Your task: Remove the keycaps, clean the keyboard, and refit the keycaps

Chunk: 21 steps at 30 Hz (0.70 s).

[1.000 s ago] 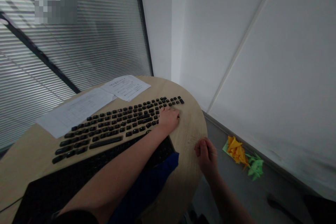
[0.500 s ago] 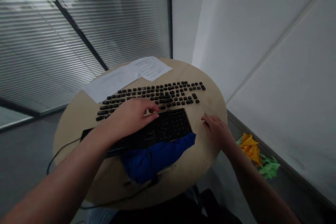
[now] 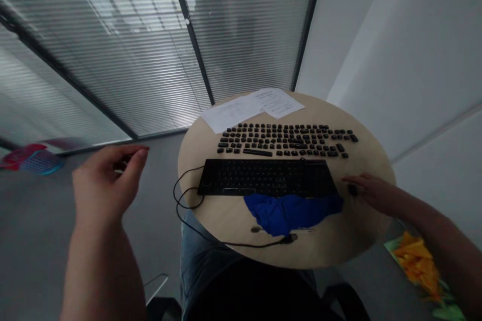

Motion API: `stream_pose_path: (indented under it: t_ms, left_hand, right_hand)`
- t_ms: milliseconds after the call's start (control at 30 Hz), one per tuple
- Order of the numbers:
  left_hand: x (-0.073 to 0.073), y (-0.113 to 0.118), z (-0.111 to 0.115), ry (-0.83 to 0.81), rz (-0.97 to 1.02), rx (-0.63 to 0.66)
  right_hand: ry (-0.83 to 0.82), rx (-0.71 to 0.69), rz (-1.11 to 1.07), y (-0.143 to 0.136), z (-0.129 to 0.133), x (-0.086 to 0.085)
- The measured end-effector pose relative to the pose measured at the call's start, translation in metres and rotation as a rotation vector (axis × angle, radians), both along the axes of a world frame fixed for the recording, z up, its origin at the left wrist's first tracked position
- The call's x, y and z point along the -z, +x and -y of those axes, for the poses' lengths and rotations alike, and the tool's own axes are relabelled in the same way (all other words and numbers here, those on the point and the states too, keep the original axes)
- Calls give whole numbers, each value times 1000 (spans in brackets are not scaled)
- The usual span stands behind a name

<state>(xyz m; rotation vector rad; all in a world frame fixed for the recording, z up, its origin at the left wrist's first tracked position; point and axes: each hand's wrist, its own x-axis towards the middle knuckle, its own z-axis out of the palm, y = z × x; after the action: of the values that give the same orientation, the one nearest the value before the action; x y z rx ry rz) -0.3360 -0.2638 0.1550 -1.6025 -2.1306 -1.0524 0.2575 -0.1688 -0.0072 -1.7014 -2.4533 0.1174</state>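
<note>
My left hand point(image 3: 109, 180) is raised over the floor, left of the round table point(image 3: 222, 220). Its fingers are curled, with thumb and forefinger tips close together; anything between them is too small to make out. My right hand point(image 3: 372, 193) is low at the table's right side, beside the keyboard. A small black piece point(image 3: 352, 189), keycap-like, shows at its fingers, which look closed on it. The black keyboard point(image 3: 263, 175) lies flat, its near right edge bordered by a crumpled blue cloth point(image 3: 289, 213). Loose black keycaps point(image 3: 278, 135) lie in rows behind it.
Printed paper sheets point(image 3: 233, 113) lie at the table's back. A black cable point(image 3: 196, 228) loops off the left edge and back under the cloth. Orange and green crumpled material point(image 3: 416, 261) is on the floor at right. Pink and blue baskets point(image 3: 39, 160) stand far left.
My left hand has moved from above the keyboard out to the left, off the table. The view has turned left. My right hand stays beside the keyboard's right end.
</note>
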Motion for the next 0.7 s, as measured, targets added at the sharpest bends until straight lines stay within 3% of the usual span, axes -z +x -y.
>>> stream_pose_path:
  t_ms: [100,200,267,367,500,700]
  left_hand:
    - [29,-16,3,-182,84,137]
    - [63,-21,-1,-325,103,330]
    - [86,-22,-4,-349,73,421]
    - [117,-21,-8,-335,41,525]
    - [143,-21,-9,-293,89,607]
    - [163,-26,-11,-304,94,710]
  right_hand:
    - [-12,-17,-16,-33,21,-25]
    - [-173,-147,-147,-96,56,-46]
    - [-323,-237,-164,-141,76,-53]
    - [-357,-248,-110,-188,88,-54]
    - [-290,-210,-41,-211,82,-48]
    - [-270,-179,-106,-206,71,-41]
